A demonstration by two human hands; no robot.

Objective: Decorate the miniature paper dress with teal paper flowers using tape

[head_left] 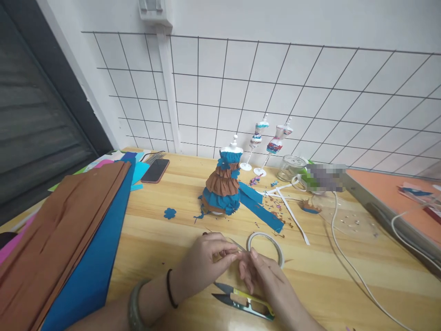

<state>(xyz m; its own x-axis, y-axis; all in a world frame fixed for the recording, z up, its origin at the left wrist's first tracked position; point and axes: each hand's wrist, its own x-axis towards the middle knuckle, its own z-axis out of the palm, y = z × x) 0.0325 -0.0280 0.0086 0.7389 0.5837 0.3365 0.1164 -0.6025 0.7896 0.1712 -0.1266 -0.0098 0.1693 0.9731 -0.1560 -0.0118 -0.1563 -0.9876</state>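
My left hand (213, 257) is closed in a pinch, thumb against fingers, and what lies in the pinch is too small to name. Its fingertips meet those of my right hand (263, 278), whose thumb and curled fingers are also closed. A thin, pale strip or stick shows just behind the fingertips. Behind my right hand lies a roll of white tape (280, 253). Thread snips (244, 301) with yellow and dark handles rest on the table below both hands. Beyond stands a small dress form (223, 184) in ruffled blue and brown paper, with blue flowers on it.
Brown paper sheets (65, 220) over blue ones fill the left side, near a phone (155, 170). A blue paper flower (169, 213) lies mid-table. Blue strips (263, 214), scraps and two smaller dress forms (275, 146) stand behind. A white cable (347, 257) crosses the right.
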